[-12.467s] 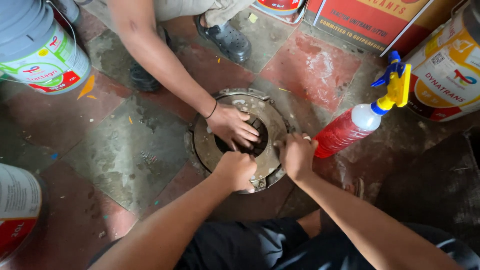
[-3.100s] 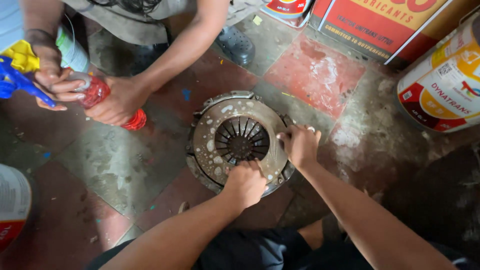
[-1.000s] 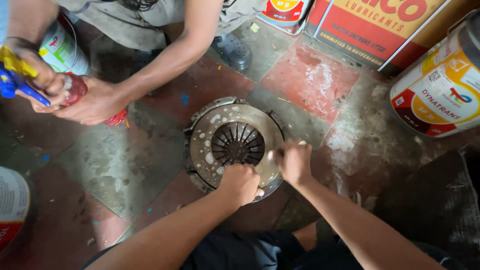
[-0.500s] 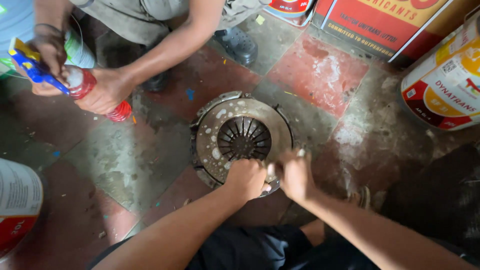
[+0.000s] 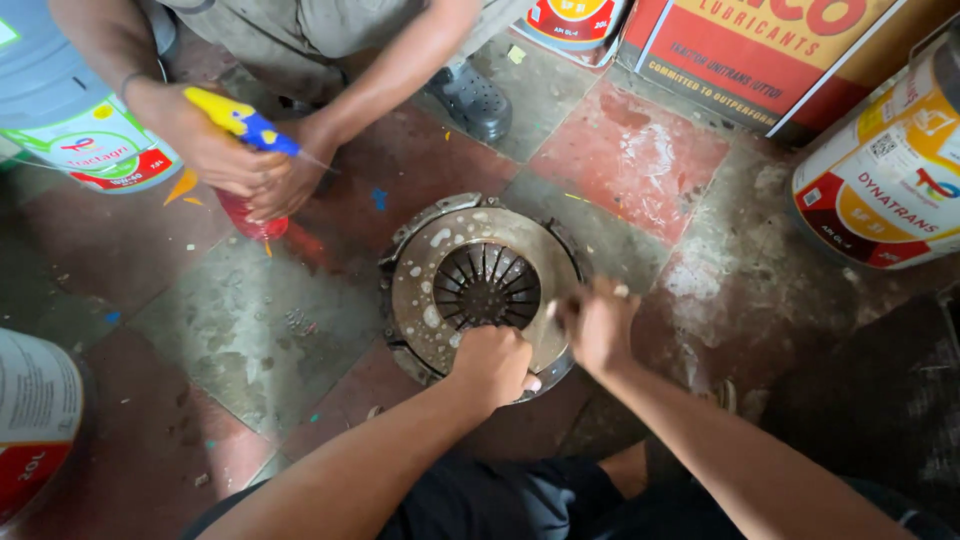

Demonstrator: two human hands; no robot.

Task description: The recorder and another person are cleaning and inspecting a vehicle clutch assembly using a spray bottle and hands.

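A round, grey metal clutch plate lies flat on the tiled floor, its middle a dark ring of radial fingers, its face flecked with white foam. The left hand is clenched into a fist on the plate's near rim; the right hand presses on the right rim, blurred, so I cannot tell what its fingers grip.

One plate, two hands of the wearer — and two more belonging to a second person crouched opposite. That person's hands are wrapped around one red spray bottle with a yellow-and-blue trigger, well apart from the plate, to its upper left.

Three pails stand around: a blue-grey one at the upper left, a white-and-red one at the lower left, a white-and-yellow one at the right — beside a red carton. A grey clog rests beyond the plate.
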